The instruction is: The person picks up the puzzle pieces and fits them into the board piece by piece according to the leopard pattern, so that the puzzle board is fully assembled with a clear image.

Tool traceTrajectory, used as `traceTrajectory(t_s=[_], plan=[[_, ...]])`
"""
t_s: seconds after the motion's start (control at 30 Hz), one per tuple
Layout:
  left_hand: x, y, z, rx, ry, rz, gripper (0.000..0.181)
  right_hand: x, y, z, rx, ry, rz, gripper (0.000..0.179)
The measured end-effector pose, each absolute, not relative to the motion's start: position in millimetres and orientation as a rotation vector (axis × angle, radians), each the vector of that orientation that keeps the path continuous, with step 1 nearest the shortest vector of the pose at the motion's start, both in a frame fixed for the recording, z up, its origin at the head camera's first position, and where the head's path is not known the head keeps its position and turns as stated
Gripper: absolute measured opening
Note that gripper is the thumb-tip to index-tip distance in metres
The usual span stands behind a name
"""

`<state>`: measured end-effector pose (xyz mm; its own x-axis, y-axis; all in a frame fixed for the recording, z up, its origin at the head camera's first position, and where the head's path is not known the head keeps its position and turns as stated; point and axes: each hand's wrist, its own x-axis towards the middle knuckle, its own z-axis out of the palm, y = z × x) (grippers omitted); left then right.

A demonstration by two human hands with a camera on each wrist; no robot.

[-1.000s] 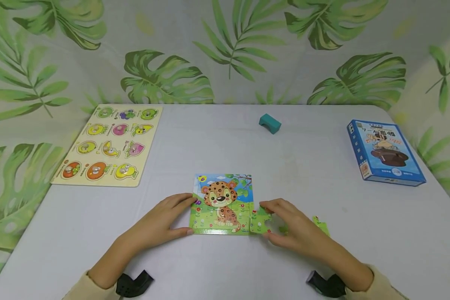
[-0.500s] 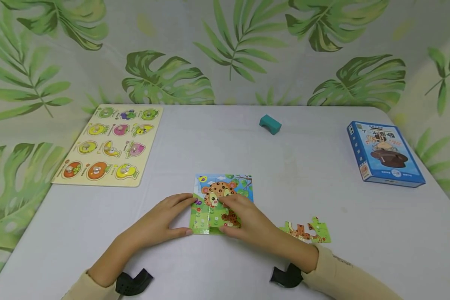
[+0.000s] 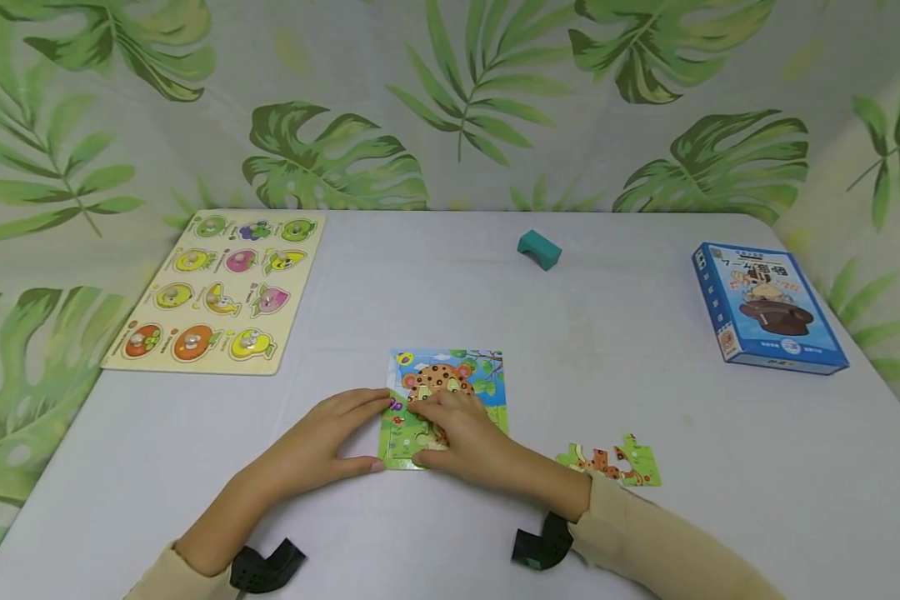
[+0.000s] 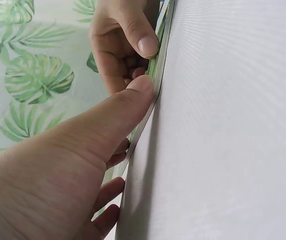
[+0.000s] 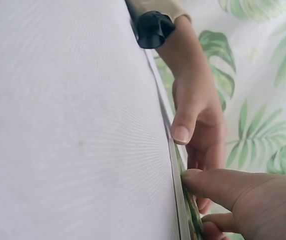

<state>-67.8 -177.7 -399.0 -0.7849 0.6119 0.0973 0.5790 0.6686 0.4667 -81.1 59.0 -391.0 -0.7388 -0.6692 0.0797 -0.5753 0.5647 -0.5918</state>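
Observation:
A square leopard jigsaw puzzle (image 3: 487, 371) lies flat at the middle front of the table. My left hand (image 3: 318, 437) rests at its left side, with the index fingertip and thumb touching the edge. My right hand (image 3: 468, 437) reaches over the lower part, its thumb and fingers around a green jigsaw piece (image 3: 423, 438) close to the board. Most of that piece is hidden under the hand. In the left wrist view, the left thumb (image 4: 141, 84) lies on the board's near edge and the right thumb (image 4: 148, 46) touches farther along it.
Several loose jigsaw pieces (image 3: 647, 467) lie beside my right forearm. A wooden fruit puzzle board (image 3: 288, 317) is at the left. A teal arch block (image 3: 540, 249) stands at the back, and a blue game box (image 3: 776, 308) at the right.
My right hand has carried the green piece leftward from beside the puzzle to over its lower left part, uncovering the loose pieces on the right. The left hand stays put.

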Motion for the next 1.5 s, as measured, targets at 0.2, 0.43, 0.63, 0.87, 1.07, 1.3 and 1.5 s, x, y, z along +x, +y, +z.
traceTrajectory(t_s=[0.2,0.43,0.63,0.87,1.07,1.3,1.5], plan=[[-67.2,-176.8,-395.7,1.073,2.776,0.747,0.054,-82.2,58.9,-390.4,-1.055,2.627,-0.925,0.056],[-65.7,-177.8,-394.6,1.164,2.756,0.751,0.040,-82.7,59.7,-392.4,-1.106,2.708,-0.850,0.058],[-65.3,-177.4,-395.1,1.140,2.745,0.763,0.042,-81.6,63.5,-392.5,-1.155,2.725,-0.677,0.062],[-65.3,-177.3,-398.0,1.108,2.742,0.792,0.042,-78.1,72.5,-387.9,-1.124,2.614,-0.635,0.074],[-66.0,-177.1,-399.2,1.097,2.745,0.811,0.042,-77.0,86.5,-373.3,-0.988,2.464,-0.889,0.071],[-66.0,-177.3,-400.2,1.105,2.751,0.833,0.042,-67.9,126.0,-345.4,-0.938,2.518,-1.131,0.073],[-65.5,-177.5,-400.1,1.099,2.756,0.838,0.042,-53.3,170.6,-331.3,-0.846,2.691,-1.203,0.079]])
